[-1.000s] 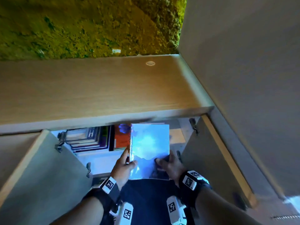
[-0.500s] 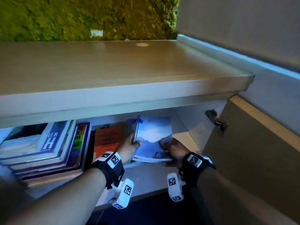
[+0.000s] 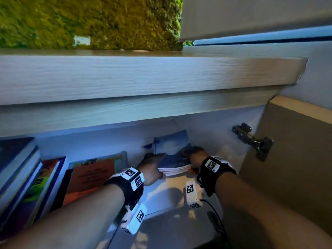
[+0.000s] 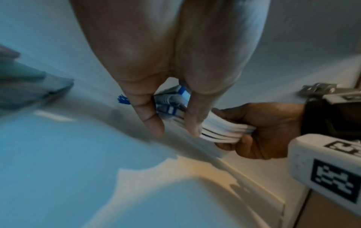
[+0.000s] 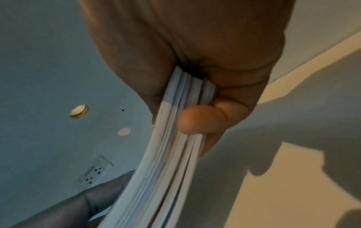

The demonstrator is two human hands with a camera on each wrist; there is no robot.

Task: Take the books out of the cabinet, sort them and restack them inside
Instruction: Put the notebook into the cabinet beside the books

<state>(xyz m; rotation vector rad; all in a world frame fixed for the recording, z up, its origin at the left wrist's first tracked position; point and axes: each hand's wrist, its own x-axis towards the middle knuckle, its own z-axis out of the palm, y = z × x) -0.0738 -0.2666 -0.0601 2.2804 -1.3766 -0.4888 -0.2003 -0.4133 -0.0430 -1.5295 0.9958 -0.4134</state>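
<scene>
Head view: both hands, L (image 3: 152, 165) & R (image 3: 195, 156), each grip clamped on thin books (image 3: 173, 155), now deep inside cabinet (image 3: 206, 133) vs. 1 s ago; restacking under way, set-down pending.

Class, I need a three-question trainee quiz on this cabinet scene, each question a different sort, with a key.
1. True or false: the right hand grips the blue-covered booklets alone, the left hand hanging idle.
2. Which lies immediately left of the left hand? A) the orange book B) the door hinge C) a cup
3. Fill in: the booklets are held inside the ____, under the wooden top.

Key: 1 false, both hands hold them; 2 A; 3 cabinet.
</scene>
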